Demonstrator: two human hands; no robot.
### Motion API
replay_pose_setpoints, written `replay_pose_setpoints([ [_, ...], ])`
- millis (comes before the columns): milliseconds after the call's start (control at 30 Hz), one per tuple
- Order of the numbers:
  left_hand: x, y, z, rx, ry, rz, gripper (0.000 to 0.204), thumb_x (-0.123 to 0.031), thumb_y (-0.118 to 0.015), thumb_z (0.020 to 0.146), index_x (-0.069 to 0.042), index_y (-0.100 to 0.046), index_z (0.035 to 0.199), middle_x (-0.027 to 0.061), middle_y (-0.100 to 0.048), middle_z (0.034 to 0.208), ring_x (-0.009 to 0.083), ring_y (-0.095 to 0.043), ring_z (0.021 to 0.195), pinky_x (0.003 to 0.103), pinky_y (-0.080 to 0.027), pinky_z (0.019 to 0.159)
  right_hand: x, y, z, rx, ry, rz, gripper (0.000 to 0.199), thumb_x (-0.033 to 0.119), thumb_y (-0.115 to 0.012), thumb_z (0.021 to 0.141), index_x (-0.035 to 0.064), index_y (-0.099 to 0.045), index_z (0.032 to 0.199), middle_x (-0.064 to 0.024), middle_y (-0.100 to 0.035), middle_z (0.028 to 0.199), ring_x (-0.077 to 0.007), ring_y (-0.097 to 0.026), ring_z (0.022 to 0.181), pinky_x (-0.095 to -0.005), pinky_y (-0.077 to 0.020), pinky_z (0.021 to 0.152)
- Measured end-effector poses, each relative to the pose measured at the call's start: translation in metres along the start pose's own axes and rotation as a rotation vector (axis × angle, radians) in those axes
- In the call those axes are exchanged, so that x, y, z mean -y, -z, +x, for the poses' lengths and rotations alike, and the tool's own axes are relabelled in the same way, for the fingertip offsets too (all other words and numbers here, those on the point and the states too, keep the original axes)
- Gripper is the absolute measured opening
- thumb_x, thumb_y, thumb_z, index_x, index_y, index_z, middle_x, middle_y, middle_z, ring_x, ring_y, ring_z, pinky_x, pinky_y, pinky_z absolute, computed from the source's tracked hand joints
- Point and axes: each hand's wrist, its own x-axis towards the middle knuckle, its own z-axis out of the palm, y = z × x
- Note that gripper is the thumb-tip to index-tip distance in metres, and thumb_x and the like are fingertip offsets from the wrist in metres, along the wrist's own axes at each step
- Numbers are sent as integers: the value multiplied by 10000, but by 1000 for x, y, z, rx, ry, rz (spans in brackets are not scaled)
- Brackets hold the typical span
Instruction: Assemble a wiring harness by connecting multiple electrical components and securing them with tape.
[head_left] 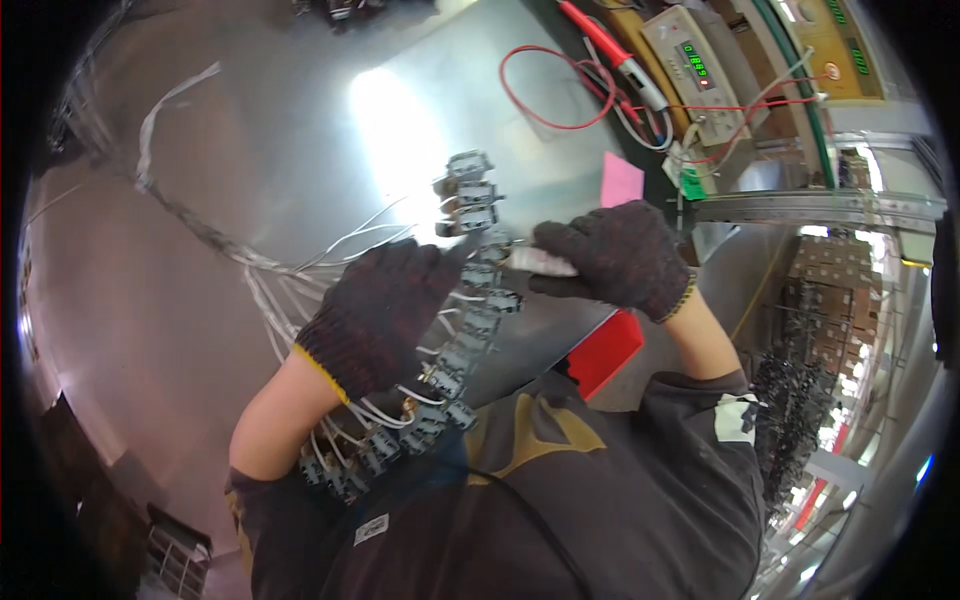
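A curved row of small grey electrical parts [480, 325], each with a white wire, runs down the metal table toward my body. My left hand [385, 310], in a dark knitted glove, is closed with its fingertips at one of these grey parts [488, 252]; the exact grip is partly hidden. In my right hand [625, 255], gloved the same way, is a short tool wrapped in white [542, 262]. Its tip points left and meets the part by my left fingertips. Several more grey parts [472, 192] lie just beyond.
A bundle of white wires [215, 235] stretches left over the metal table [270, 130]. At the far right are a red probe [605, 45], its red cable and a meter with a green display [690, 65]. A pink paper [622, 180] and a red bin [608, 352] are near my right hand.
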Motion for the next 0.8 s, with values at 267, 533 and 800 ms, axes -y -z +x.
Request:
replay_pose_setpoints([
  [267,19,-4,17,-19,-93,-38,1077,-222,-857,579,-62,-386,1534,130,-641,1081,316,-638,1035,438,-529,894,-12,-5,-1,5,56,-121,462,561,-765,807,199,-706,1088,-34,-613,661,-241,-641,573,-392,-458,502],
  [533,19,2,28,92,-66,2,883,-256,-820,657,-56,-467,1441,114,-648,1085,316,-644,1009,460,-552,836,-19,-6,-1,-93,113,-99,423,518,-773,808,209,-720,1092,-14,-604,684,-217,-650,619,-388,-463,514],
  [800,31,-14,23,-65,-150,20,1152,-288,-896,594,-125,-329,1583,140,-665,1002,339,-667,920,451,-549,819,-22,-8,-3,-163,169,-140,448,476,-780,796,210,-709,1150,-6,-599,694,-212,-650,619,-383,-466,511],
])
